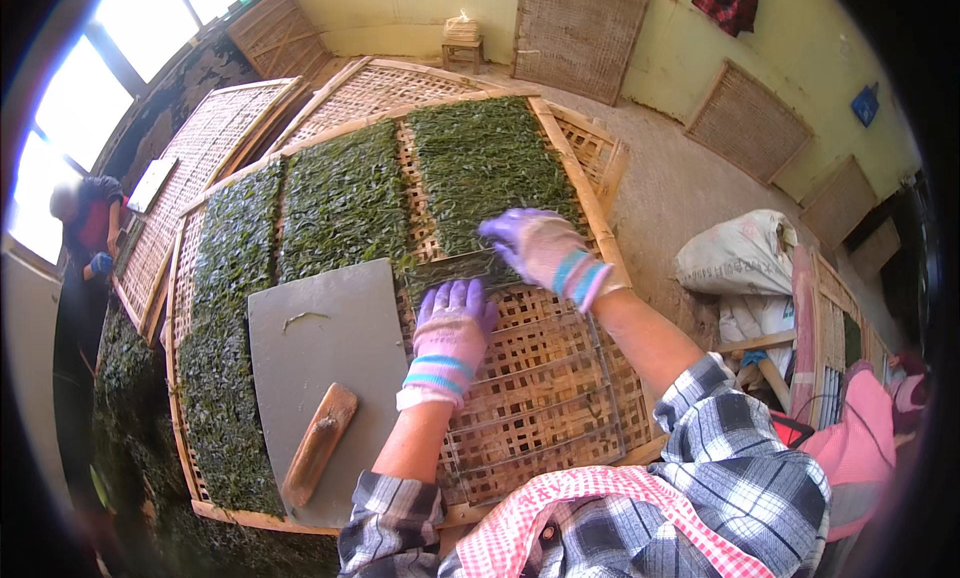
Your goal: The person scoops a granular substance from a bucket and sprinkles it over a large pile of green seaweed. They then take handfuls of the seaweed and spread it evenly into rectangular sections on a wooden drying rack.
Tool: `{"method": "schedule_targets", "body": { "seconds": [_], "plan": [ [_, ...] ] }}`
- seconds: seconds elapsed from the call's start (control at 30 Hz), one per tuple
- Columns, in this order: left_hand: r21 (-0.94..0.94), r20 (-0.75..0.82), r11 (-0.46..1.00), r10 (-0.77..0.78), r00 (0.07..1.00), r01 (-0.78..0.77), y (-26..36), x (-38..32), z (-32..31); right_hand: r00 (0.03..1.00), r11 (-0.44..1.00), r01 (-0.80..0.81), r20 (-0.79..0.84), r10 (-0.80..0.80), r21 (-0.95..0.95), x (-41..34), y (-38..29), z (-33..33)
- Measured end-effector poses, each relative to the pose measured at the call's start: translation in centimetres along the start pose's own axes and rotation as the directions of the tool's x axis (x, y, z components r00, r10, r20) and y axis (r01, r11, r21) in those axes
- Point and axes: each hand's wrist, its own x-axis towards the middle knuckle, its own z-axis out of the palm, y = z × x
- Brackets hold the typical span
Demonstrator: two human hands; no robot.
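Green leafy strands (341,195) lie in flat rectangular patches on a woven bamboo tray (536,353). My left hand (454,319), in a purple-and-pink glove, rests with fingers forward at the near edge of the right-hand patch. Beside it my right hand (532,248), gloved alike, lies on that patch's right edge; what its fingers touch is partly hidden. A thin wire frame (616,398) with crossbars lies on the bare weave below my hands. Left of my left hand, a flat grey board (337,330) with a wooden handle (321,443) rests on the tray, partly over the strands.
More woven trays (210,143) stand at the left, near a person (94,225) by the windows. A dark green heap (135,368) is below them. White sacks (739,252) sit at the right, near a person's pink sleeve (851,443). Woven panels (577,38) lean on the wall.
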Motion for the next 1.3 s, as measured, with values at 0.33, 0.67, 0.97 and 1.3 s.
{"method": "schedule_targets", "body": {
  "seconds": [0.33, 0.67, 0.97, 1.3],
  "plan": [
    [0.072, 0.061, 0.996, 0.057, 0.997, -0.061, -0.3, 0.1, -0.2, 0.953, 0.92, 0.191, 0.288, -0.092, -0.342, 6.0, -6.7, 1.8],
    [-0.117, -0.402, 0.988, 0.041, 0.915, -0.096, -2.4, 1.2, -1.3, 0.974, 0.937, -0.199, 0.051, 0.222, -0.288, -2.7, 0.9, -1.3],
    [0.233, 0.096, 0.969, 0.06, 0.994, -0.081, -4.2, -0.6, -3.0, 0.996, 0.997, -0.073, 0.041, 0.074, -0.031, -5.8, 1.4, 4.9],
    [0.184, 0.112, 0.983, -0.022, 0.994, 0.001, -5.5, -0.3, -3.0, 0.977, 0.998, -0.005, 0.213, 0.017, -0.06, -4.2, 0.3, 1.5]
  ]
}}
